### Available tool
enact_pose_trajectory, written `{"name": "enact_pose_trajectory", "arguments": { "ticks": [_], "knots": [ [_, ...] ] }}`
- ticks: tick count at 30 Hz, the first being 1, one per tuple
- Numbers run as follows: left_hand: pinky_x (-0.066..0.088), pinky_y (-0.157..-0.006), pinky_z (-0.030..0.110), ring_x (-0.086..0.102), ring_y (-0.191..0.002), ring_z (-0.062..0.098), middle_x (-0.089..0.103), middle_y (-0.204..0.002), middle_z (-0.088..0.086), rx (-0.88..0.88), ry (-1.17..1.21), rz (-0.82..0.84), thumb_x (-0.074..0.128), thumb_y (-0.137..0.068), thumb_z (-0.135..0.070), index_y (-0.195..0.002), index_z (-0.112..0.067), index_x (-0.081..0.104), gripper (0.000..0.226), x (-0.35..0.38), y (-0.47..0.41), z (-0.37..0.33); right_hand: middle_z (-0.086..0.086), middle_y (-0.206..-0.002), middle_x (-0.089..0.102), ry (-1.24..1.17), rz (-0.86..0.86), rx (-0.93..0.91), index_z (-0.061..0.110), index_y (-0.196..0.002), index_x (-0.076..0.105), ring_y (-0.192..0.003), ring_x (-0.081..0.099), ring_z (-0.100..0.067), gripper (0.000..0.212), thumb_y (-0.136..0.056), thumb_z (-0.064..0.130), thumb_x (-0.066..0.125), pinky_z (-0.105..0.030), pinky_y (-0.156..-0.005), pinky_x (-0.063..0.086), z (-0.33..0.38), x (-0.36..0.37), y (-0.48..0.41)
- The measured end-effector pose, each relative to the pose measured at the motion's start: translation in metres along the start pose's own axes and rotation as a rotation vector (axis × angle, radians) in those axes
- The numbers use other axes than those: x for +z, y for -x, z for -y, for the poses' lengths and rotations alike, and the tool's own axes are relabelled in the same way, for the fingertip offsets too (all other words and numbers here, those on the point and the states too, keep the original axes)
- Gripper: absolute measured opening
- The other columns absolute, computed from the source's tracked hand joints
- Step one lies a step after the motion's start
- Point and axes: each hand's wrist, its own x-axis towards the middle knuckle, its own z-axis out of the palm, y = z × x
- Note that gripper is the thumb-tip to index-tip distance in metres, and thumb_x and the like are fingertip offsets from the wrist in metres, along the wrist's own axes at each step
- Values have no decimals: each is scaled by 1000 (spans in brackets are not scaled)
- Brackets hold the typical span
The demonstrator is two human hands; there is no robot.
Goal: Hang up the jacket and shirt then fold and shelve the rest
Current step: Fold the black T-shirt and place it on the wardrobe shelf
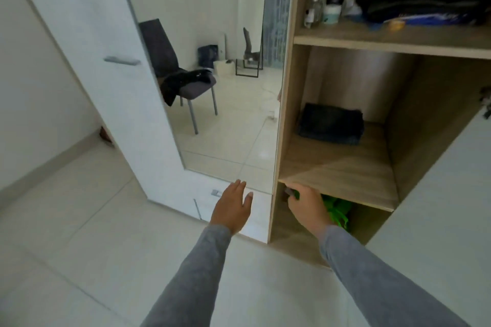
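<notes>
Head view: at five o'clock my right hand (305, 207) reaches under the light wooden shelf board (340, 175) into the wardrobe's lowest open compartment. Its fingers are curled round an edge of the bright green crumpled cloth (337, 211) lying there. Something small and dark sits at the fingertips, and I cannot tell what it is. The reach goes low because the cloth lies back beneath the board.

At six o'clock my left hand (232, 208) is flat, fingers spread, holding nothing. It hovers before the foot of the mirrored wardrobe door (220, 87), probably to balance the lean.

At three o'clock a folded dark grey garment (330, 125) lies at the back left of that shelf, already put away. At ten o'clock the mirror reflects a black garment (180, 81) draped over a grey upholstered chair (198, 87), not yet handled.
</notes>
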Motion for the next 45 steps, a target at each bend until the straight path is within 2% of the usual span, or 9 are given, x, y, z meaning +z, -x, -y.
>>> {"name": "enact_pose_trajectory", "arguments": {
  "ticks": [5, 8, 14, 22, 28, 30, 34, 40, 45],
  "knots": [
    [11, -114, 25, 12, -144, 11, 18, -156, -3, -54, 28, -167, 29, -102, -37, -148, -18, 23, 50, -103, 100, 35, -8, -141, 46, -32, 110, -139, 14, -135, 49, -125, 47, -24, 42, -94, 8, 44, -25, -101, 37, 123, 7, 63],
    [9, -114, 25, 10, -144, 10, 16, -157, -3, -117, 54, -242, 26, -102, -35, -148, -19, 21, 49, -151, 142, 61, -6, -141, 47, -43, 152, -241, 15, -132, 52, -119, 53, -24, 41, -93, 8, 46, -28, -100, 41, 189, 27, 81],
    [12, -111, 20, 21, -141, 14, 26, -154, 3, -232, 61, -467, 28, -103, -26, -145, -12, 28, 45, -245, 214, 125, -8, -136, 53, -58, 328, -442, 13, -125, 58, -112, 55, -21, 35, -91, 6, 50, -15, -86, 36, 313, 99, 114],
    [10, -113, 23, 15, -143, 14, 18, -156, 2, -522, 53, -629, 27, -102, -32, -148, -14, 24, 49, -356, 280, 274, -5, -139, 49, 11, 619, -666, 11, -130, 55, -129, 44, -18, 39, -92, 6, 50, -14, -95, 29, 467, 247, 129],
    [24, -109, 30, 30, -137, 25, 40, -142, 8, -742, 48, -809, 33, -101, -28, -136, -6, 40, 41, -447, 326, 398, -9, -132, 57, 34, 794, -836, 5, -124, 59, -124, 51, -20, 36, -89, 5, 54, -17, -97, 32, 597, 385, 122],
    [19, -112, 27, 22, -141, 19, 33, -148, 4, -824, 40, -853, 32, -102, -29, -141, -10, 35, 44, -472, 347, 437, -11, -124, 62, 24, 829, -907, 1, -118, 63, -120, 54, -23, 31, -88, 2, 53, -21, -95, 36, 641, 433, 130],
    [18, -116, 31, 18, -143, 17, 27, -153, 4, -985, 55, -900, 31, -101, -35, -145, -12, 30, 49, -491, 394, 500, -9, -111, 65, 41, 966, -973, 2, -108, 66, -110, 57, -22, 25, -88, 1, 51, -20, -79, 36, 690, 508, 162],
    [24, -111, 30, 32, -135, 21, 38, -146, 7, -1219, 95, -971, 34, -100, -32, -141, -9, 36, 47, -500, 460, 588, -2, -123, 60, 104, 1173, -982, 12, -120, 61, -119, 52, -16, 35, -88, 5, 50, -21, -96, 37, 735, 626, 207],
    [23, -111, 32, 31, -135, 21, 38, -146, 7, -1275, 102, -961, 35, -100, -31, -140, -8, 37, 46, -524, 485, 673, -3, -125, 59, 131, 1227, -964, 13, -121, 60, -118, 54, -17, 35, -88, 7, 51, -29, -104, 39, 775, 711, 223]
  ]
}}
